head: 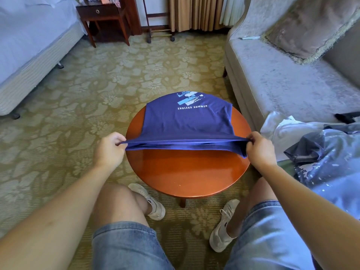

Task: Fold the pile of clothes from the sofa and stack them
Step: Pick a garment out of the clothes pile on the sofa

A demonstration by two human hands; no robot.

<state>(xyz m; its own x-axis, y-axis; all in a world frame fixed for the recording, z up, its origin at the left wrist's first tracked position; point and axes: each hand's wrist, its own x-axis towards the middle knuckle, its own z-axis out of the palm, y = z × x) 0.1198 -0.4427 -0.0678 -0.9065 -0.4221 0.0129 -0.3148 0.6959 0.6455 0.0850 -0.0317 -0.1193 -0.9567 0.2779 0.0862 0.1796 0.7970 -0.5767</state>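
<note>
obs: blue t-shirt (187,121) lies on round table (187,172), print side up. text "endless summer" w/ pale blue graphic at far end. far part droops over table's far rim. near edge is lifted off the tabletop and pulled taut btw both hands; several cloth layers visible along that edge.

left hand (110,149): fingers + thumb curled, pinching shirt's near-left corner, just at table's left rim.
right hand (259,151): same, fingers clamped on near-right corner at table's right rim.

near half of tabletop shows glossy reddish wood.

pile of clothes (321,152) on sofa (282,84), to person's right, crumpled, unfolded: white garment (288,131) at its near-table side, grey/blue speckled piece beside it.

person seated, denim shorts, pale sneakers, one foot each side of table leg.

bkgd: fringed cushion (311,30) against sofa back, pen-like item (250,38) on seat (too small to id), bed (29,45) at left, dark nightstand (101,14) beyond it, patterned carpet (97,84).
</note>
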